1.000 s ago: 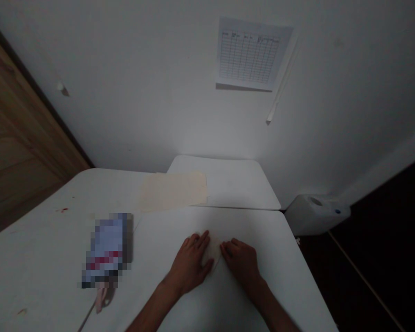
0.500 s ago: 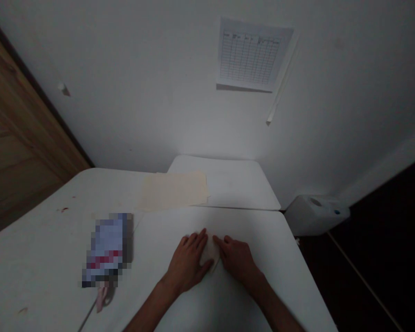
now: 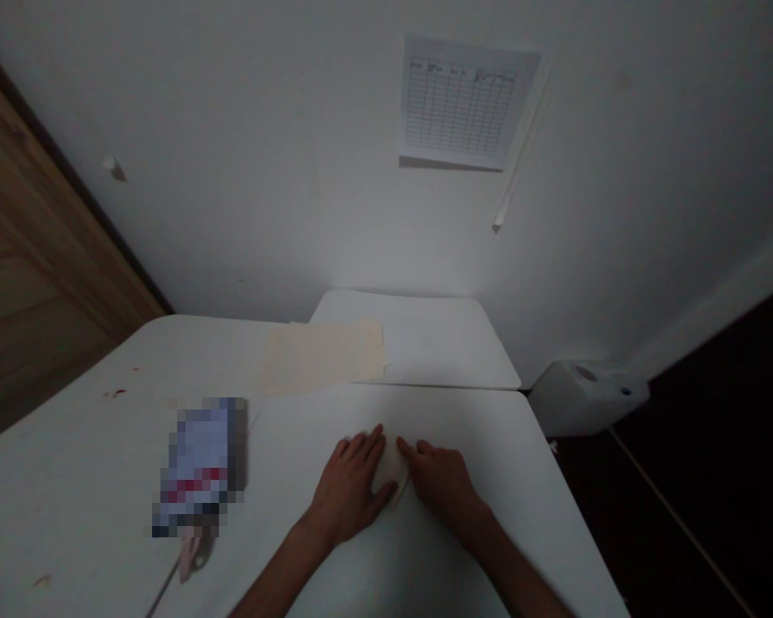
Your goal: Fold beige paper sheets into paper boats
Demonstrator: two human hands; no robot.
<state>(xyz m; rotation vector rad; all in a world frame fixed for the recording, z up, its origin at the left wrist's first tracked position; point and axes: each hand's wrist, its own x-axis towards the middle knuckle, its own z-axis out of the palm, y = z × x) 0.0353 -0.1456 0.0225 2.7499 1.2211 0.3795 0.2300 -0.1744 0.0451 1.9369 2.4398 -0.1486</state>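
Note:
A small cream piece of paper (image 3: 390, 468) lies on the white table between my two hands, mostly covered by them. My left hand (image 3: 351, 485) rests flat on its left side, fingers stretched forward and thumb out across the lower part. On the right edge, my right hand (image 3: 441, 481) has its index finger extended along the paper while the other fingers curl in. Whether the right thumb grips the paper from beneath is hidden. Beyond the hands, larger cream sheets (image 3: 322, 354) lie overlapped on the table.
A pixelated blue-white packet (image 3: 199, 455) with a pinkish strap (image 3: 191, 549) lies left. A white board (image 3: 435, 339) sits behind, against the wall. A printed table sheet (image 3: 467, 103) hangs above. A white plastic container (image 3: 586, 399) stands beyond the table's right edge; a wooden door (image 3: 45, 232) is far left.
The view has shifted very slightly. Both hands and the paper stay in almost the same position.

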